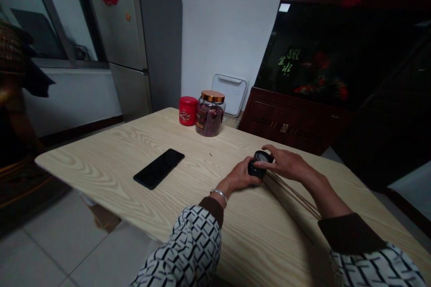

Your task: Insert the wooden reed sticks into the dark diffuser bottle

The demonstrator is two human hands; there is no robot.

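Observation:
A small black round jar is on the right part of the wooden table, between my two hands. My left hand is wrapped round its lower side, with a silver bangle at the wrist. From the right, my right hand grips the jar's top rim between thumb and fingers. The jar's top looks greyish and shiny; whether it is a loose lid I cannot tell. Thin brown sticks run from beside the jar to under my right forearm, which hides part of them.
A black phone lies on the table to the left. Near the back edge stand a red canister and a clear jar with a copper-coloured lid. Behind are a fridge and a dark cabinet.

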